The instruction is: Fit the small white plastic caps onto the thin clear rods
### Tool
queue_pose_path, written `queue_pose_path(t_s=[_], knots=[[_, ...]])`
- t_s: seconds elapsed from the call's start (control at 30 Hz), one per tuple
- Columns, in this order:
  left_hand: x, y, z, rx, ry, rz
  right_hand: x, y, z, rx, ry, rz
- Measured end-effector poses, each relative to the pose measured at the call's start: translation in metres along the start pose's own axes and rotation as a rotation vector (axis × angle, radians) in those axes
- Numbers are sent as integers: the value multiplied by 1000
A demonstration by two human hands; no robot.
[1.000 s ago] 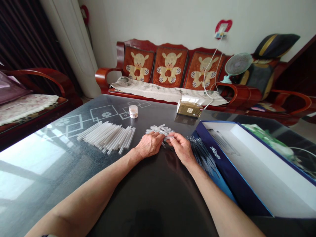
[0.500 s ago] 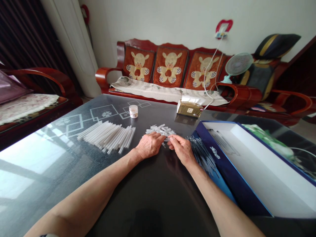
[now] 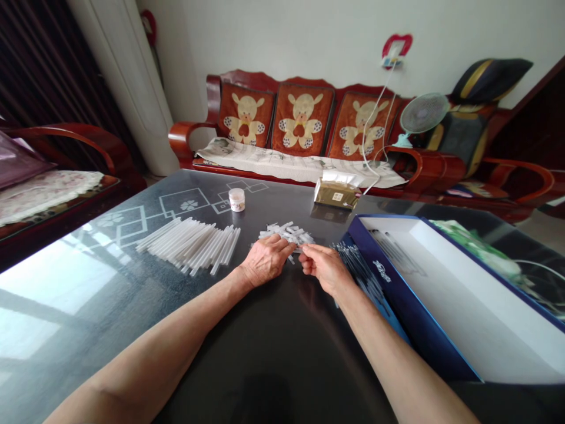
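Observation:
Both my hands rest on a dark glossy table [image 3: 265, 353] at its middle. My left hand [image 3: 266, 260] lies knuckles up with fingers curled, its tips at the near edge of a small heap of short white tube pieces [image 3: 286, 232]. My right hand [image 3: 325, 268] sits just right of it, thumb and forefinger pinched together near the same heap; what they hold is too small to make out. A row of long white tubes [image 3: 189, 244] lies to the left of my left hand.
A blue box lid with a white inside [image 3: 441, 306] stands at the right, dark thin sticks [image 3: 357, 271] along its left side. A small white jar [image 3: 237, 199] and a gold packet [image 3: 338, 193] sit farther back. A red wooden sofa [image 3: 304, 129] lies beyond.
My right hand has drawn slightly toward me and closer to the left hand. The left hand has hardly moved.

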State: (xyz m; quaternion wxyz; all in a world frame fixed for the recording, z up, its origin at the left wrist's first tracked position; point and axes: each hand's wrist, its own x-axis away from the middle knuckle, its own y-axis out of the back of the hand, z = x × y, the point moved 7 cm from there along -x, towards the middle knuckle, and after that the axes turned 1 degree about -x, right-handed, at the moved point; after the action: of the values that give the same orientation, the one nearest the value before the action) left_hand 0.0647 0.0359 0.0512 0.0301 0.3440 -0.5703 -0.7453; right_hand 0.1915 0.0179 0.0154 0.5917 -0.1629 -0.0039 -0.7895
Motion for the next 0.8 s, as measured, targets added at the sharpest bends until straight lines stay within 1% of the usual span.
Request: queue_pose_path(t_s=[0.17, 0.23, 0.3, 0.37, 0.43, 0.53, 0.63, 0.7, 0.8], knots=[[-1, 0, -4, -18, -43, 11, 1, 1, -5, -20, -120, 0], [-2, 0, -4, -27, -58, 5, 0, 2, -6, -10, -131, 8], [-2, 1, -2, -41, -59, -11, -2, 2, -6, 26, -102, 28], [-2, 2, 1, -59, -52, -33, -5, 2, -2, 130, 3, 57], [-2, 2, 3, -72, -47, -58, -6, 2, 6, 318, 185, 60], [-1, 3, 4, -66, -54, -99, -1, 1, 21, 643, 477, 17], [1, 5, 4, -48, -58, -152, 10, -6, 34, 841, 701, 32], [1, 5, 2, -42, -67, -178, 17, -10, 41, 895, 790, 67], [2, 4, -3, -36, -96, -187, 22, -14, 46, 976, 817, 63]])
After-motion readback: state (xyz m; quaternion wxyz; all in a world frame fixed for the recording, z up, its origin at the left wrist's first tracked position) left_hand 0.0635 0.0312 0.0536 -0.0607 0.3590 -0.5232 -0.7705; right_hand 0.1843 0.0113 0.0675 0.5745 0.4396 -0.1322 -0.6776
